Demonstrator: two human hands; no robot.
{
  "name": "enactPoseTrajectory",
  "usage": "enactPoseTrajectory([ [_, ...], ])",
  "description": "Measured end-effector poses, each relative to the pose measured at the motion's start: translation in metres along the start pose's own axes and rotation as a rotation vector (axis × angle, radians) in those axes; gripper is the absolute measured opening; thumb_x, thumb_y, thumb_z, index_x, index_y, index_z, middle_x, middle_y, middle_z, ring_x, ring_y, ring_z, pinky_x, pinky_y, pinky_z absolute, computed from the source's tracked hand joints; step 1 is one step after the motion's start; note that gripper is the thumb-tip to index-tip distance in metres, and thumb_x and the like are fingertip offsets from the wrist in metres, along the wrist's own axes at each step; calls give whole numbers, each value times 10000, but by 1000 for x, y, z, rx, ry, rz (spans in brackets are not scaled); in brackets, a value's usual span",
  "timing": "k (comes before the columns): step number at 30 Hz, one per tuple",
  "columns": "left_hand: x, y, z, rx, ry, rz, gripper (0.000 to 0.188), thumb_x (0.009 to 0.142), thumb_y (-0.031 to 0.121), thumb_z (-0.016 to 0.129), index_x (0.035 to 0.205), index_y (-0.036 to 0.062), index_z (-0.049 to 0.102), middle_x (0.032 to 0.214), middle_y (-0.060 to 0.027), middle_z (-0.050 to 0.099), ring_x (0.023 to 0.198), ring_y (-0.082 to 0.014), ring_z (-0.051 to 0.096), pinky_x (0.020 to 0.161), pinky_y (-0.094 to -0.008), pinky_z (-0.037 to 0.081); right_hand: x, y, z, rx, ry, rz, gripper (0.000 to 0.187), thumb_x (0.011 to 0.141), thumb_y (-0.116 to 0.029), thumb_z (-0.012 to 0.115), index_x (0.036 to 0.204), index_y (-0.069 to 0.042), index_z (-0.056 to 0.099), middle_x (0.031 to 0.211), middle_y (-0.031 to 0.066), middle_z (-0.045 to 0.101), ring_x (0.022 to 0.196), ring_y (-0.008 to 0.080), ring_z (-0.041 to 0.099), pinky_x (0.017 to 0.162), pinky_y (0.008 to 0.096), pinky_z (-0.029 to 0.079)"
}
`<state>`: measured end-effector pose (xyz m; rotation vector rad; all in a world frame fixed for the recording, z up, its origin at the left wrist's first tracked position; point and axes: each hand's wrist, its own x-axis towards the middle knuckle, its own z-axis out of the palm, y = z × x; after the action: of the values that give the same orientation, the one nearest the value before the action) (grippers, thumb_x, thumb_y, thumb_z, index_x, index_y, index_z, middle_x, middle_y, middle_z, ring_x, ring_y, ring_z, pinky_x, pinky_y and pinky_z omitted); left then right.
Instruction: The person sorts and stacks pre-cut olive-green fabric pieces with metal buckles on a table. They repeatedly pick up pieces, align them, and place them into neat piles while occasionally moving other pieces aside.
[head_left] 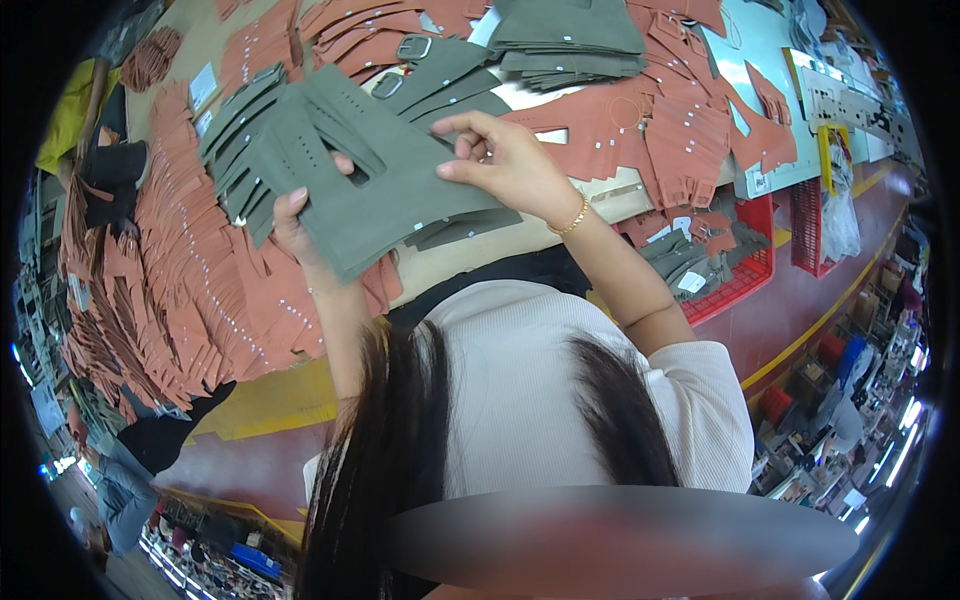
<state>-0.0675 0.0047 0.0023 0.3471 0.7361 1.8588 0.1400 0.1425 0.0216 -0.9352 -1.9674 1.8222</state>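
Note:
A dark green flat panel [385, 205] with a long cut-out and rows of small holes is raised over the table. My left hand [295, 222] is closed on its near left edge, thumb on top and a fingertip showing through the cut-out. At the panel's right side is my right hand [520, 165], its thumb and index finger apart and the other fingers curled. Whether its thumb tip touches the panel, I cannot tell. Behind and left of the panel, more green strap-like pieces [235, 130] fan out, partly hidden by it.
Rows of orange-brown cut pieces [190, 250] cover the table's left side. A green stack [568, 40] lies at the back, with orange-brown panels [690, 135] to the right. A red crate [735, 285] holding green and orange-brown pieces stands at right. Another person [125, 485] is at lower left.

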Motion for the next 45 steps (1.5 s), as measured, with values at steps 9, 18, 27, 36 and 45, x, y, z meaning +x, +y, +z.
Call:
enactPoseTrajectory([
  [9,6,-4,-6,-59,98,28,533,831,360,524,1198,-26,542,1053,-169,658,983,-277,624,900,-401,521,-54,30,-77,268,238,-98,205,964,-125,637,1135,-12,630,1075,16,651,974,92,576,876,256,466],
  [18,14,-5,-9,-139,48,30,506,833,342,520,1195,-9,556,1029,-172,670,982,-275,628,890,-396,525,-83,142,-125,5,497,287,288,976,-67,595,1240,47,596,1064,70,682,960,118,621,869,255,486],
  [27,13,-5,-15,-101,86,36,535,822,297,548,1261,-7,514,1048,-187,665,1032,-284,608,926,-419,511,-81,169,-136,-342,522,244,312,927,-122,652,1197,34,635,1003,107,709,910,160,662,817,290,519],
  [36,11,-4,-25,-119,77,-40,584,847,245,553,1366,1,441,1141,-213,639,1112,-337,590,986,-489,487,-80,136,-125,-581,575,253,305,904,-163,670,1180,-34,669,1013,163,714,920,222,691,807,330,533],
  [45,9,-13,-1,-79,131,-223,518,865,223,553,1319,-20,498,1156,-204,666,1043,-321,642,949,-451,531,-34,79,-76,50,240,9,470,990,-324,586,1354,-32,529,1307,133,567,1130,223,601,957,343,483],
])
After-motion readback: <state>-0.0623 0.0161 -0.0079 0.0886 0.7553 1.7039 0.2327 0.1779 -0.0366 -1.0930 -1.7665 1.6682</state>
